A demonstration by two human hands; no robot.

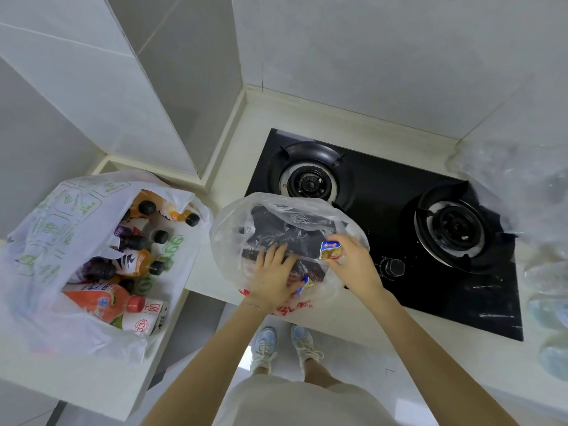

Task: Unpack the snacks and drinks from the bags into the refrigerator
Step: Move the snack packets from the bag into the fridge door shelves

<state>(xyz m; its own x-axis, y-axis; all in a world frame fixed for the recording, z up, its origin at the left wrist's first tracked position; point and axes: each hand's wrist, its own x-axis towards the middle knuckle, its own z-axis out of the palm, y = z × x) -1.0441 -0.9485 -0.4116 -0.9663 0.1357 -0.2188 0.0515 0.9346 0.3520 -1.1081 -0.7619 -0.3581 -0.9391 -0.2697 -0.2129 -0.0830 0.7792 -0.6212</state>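
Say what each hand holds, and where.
Right hand pinches a small snack packet by its lower edge; left hand lies flat on the clear bag.

Your white bag (46, 241) carries green print; its bottles (147, 207) show orange and purple with black caps, one orange-red with a red cap, beside a white carton (147, 321) lettered red. The clear bag (227, 241) at the counter's (239, 139) front edge has red print over dark packs (276, 232). The packet (330, 250) is blue, white and yellow-brown. The hob (384, 192) is black, the counter cream, your shoes (264, 348) white and pale blue.
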